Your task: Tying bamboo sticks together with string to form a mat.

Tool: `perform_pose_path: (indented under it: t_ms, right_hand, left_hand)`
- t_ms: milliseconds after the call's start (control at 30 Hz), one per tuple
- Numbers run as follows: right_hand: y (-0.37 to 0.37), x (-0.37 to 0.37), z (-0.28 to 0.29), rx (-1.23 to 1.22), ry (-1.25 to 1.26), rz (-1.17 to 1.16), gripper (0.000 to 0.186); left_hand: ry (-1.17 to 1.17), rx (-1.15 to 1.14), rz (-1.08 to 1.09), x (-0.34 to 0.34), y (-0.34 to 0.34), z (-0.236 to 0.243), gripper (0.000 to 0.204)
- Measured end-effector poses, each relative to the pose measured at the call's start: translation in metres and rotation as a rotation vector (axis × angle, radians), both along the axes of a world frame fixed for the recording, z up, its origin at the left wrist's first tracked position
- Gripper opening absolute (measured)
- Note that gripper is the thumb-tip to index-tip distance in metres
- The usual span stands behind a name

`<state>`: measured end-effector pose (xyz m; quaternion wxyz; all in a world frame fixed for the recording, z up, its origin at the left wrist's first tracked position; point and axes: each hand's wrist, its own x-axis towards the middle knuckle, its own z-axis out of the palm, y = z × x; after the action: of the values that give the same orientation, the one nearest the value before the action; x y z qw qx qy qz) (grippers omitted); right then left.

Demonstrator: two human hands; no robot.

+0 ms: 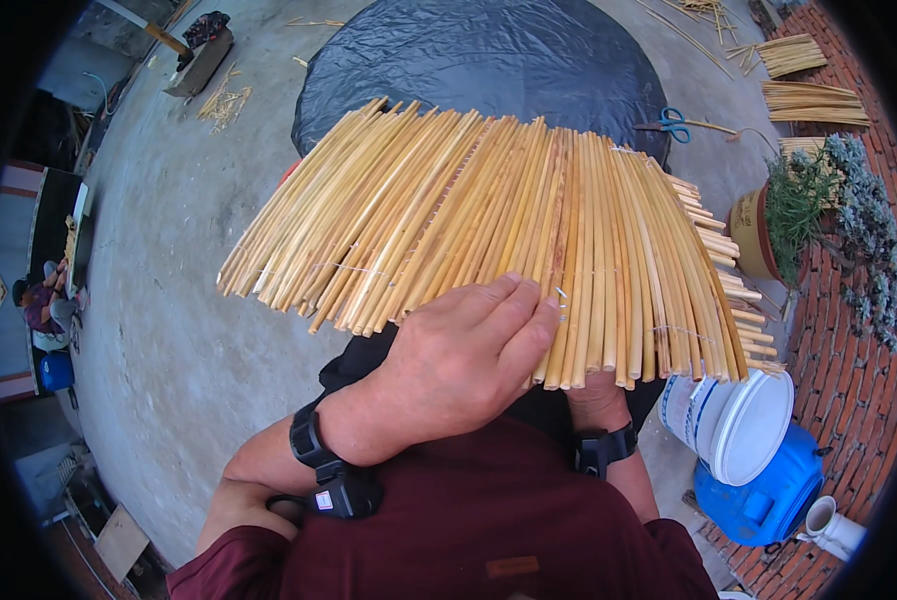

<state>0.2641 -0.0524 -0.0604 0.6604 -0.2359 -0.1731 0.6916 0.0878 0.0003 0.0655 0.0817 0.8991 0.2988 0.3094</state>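
A fan-shaped mat of pale reed sticks [449,210], bound with thin wire or thread in rows, lies across my lap, raised toward the dark round covered surface beyond it. My left hand [474,355] rests on the near edge at centre, back upward, its fingers together and closed on the sticks. Small wire ends [562,298] show beside those fingertips. My right hand [597,402] is under the mat's near right edge; its fingers are hidden by the sticks. More sticks [754,340] lie crosswise beneath the right side.
A dark plastic-covered round surface [469,50] holds blue-handled scissors [673,124]. Right are a potted plant [799,210], white bucket [729,425], blue container [759,500] and reed bundles [809,100] by brick paving [859,420]. Another person [47,310] sits far left.
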Motion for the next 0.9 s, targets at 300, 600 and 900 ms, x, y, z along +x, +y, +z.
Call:
perform_pose_path:
  t_ms: [300,600,900]
  right_hand:
    - [-0.004,0.0,0.005,0.004,-0.01,-0.005,0.054]
    - [-0.005,0.0,0.009,0.006,-0.008,-0.009,0.054]
    - [-0.007,0.003,0.011,-0.003,-0.002,-0.014,0.053]
  left_hand:
    - [0.034,-0.005,-0.075,-0.007,0.005,0.006,0.042]
    - [0.062,-0.052,-0.091,-0.01,0.007,0.01,0.04]
    - [0.042,-0.022,-0.064,-0.008,0.008,0.011,0.035]
